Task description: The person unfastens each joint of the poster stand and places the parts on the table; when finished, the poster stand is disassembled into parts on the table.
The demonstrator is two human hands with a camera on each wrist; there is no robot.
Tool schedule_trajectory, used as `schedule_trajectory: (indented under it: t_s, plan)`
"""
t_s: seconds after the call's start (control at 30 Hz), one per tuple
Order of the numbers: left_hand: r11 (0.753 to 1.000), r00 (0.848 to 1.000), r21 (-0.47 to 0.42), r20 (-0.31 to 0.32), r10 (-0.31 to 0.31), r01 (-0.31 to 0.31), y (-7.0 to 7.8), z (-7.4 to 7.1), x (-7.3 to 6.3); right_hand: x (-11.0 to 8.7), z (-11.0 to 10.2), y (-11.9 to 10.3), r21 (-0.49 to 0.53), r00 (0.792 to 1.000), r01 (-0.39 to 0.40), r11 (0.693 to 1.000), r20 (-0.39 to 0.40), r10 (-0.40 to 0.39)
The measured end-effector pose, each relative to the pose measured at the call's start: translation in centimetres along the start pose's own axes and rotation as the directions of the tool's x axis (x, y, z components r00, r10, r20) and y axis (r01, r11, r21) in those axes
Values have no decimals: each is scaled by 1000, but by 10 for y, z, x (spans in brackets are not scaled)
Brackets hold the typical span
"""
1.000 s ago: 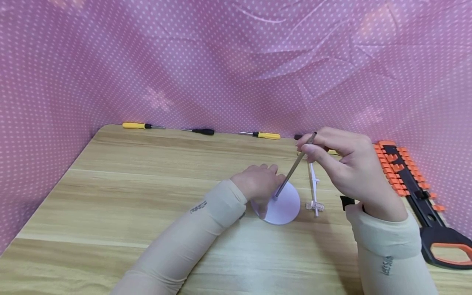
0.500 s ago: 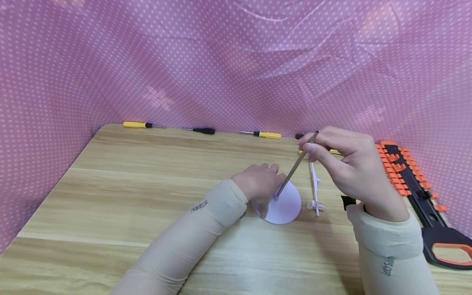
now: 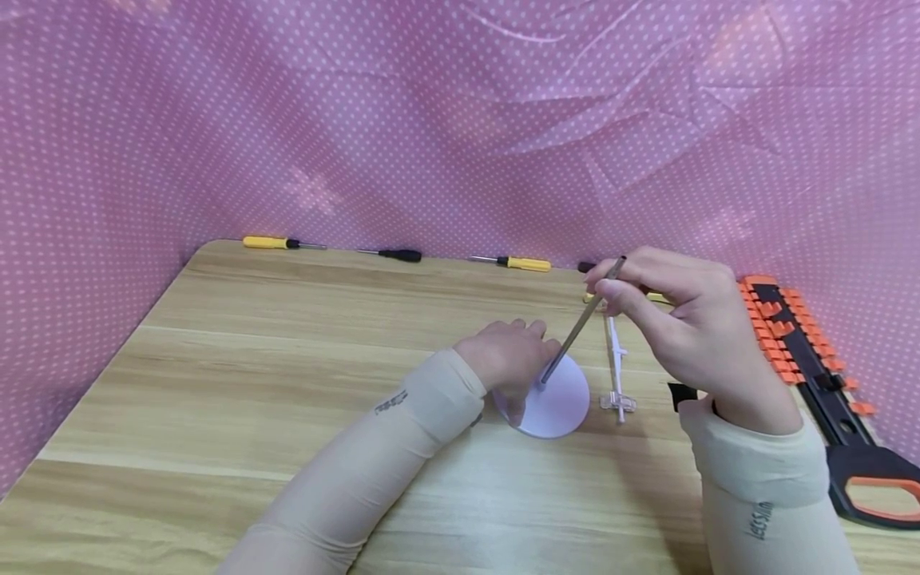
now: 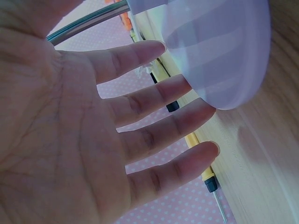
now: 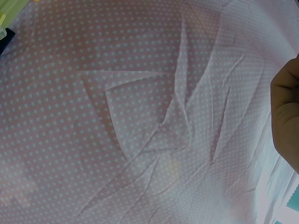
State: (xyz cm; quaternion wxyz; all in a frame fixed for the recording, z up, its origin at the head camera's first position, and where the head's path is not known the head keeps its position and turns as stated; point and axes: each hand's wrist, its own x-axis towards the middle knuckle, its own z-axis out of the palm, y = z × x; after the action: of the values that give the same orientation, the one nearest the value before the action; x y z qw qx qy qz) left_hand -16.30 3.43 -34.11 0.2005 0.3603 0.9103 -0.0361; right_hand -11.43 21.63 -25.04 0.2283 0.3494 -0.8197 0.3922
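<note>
A round white disc (image 3: pixel 564 403) sits before me in the head view, with a thin metal rod (image 3: pixel 578 331) rising at a slant from near its middle. My left hand (image 3: pixel 506 355) holds the disc by its left side, thumb toward me and fingers along the far edge. The left wrist view shows the fingertips (image 4: pixel 203 107) at the rim of the disc (image 4: pixel 219 56). Up at the rod's top end, my right hand (image 3: pixel 676 311) pinches it between thumb and fingers. To the right lies a slim white stick (image 3: pixel 616 359) with a clear plastic piece (image 3: pixel 618 402) near its end.
Along the far table edge lie screwdrivers: a yellow one (image 3: pixel 266 242), a black one (image 3: pixel 400 255) and another yellow one (image 3: pixel 528 263). A black rack with orange clips (image 3: pixel 812 367) lies at the right. Pink dotted cloth (image 3: pixel 431 120) hangs behind the table.
Both hands keep their hold on the disc and rod. The whole head view has shifted slightly; nothing else has visibly moved.
</note>
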Motion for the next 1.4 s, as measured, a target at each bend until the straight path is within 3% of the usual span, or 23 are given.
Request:
schedule_trajectory:
  t_s: [1.4]
  plan:
    - [1000, 1000, 1, 1, 0, 0, 0, 0, 1, 0, -1, 0, -1, 1000, 7, 1000, -3, -7]
